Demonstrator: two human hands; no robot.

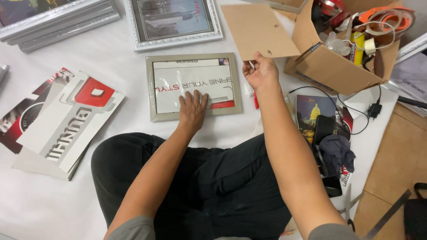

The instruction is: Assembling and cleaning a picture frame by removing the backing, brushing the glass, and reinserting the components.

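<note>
A beige picture frame [152,84] lies flat on the white sheet in front of me, with a printed white and red insert [178,86] under clear wrap inside it. My left hand [193,106] presses flat on the lower middle of that insert, fingers spread. My right hand [260,71] is raised just right of the frame and pinches the lower edge of a brown backing board [258,29], which is lifted and tilted above the frame's top right corner.
An open cardboard box [331,71] full of tape rolls and tools stands at right. A silver frame [173,22] and a stack of frames [58,20] lie at the back. Printed cards [66,120] lie left. A picture, a phone, dark cloth and cables sit right of my legs.
</note>
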